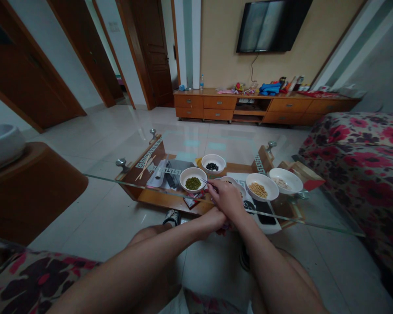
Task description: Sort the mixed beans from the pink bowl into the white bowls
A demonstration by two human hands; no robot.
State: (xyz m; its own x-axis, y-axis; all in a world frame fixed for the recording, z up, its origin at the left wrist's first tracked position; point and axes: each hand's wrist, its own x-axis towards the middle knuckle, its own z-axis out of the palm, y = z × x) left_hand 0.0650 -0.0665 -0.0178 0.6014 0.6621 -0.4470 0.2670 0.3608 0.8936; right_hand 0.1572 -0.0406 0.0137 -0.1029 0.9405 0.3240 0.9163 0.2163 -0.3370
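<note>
In your right hand (228, 198), fingers (213, 189) pinched a thin tool (204, 180) at the bowl (185, 175) of green beans (193, 183). Your left hand (215, 219) was nearer; its fingers' state I could not tell.

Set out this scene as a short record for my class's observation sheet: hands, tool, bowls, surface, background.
Right hand: grips a slender tool, possibly tweezers
Tool tip: at the bowl of green beans
Left hand: close by the right wrist; grip unclear
Other bowls: bowl of black beans; bowl of yellowish beans; bowl of pale pieces; partly hidden bowl behind the right hand
Surface: glass table
Background: wall-mounted screen above a wooden cabinet
</note>
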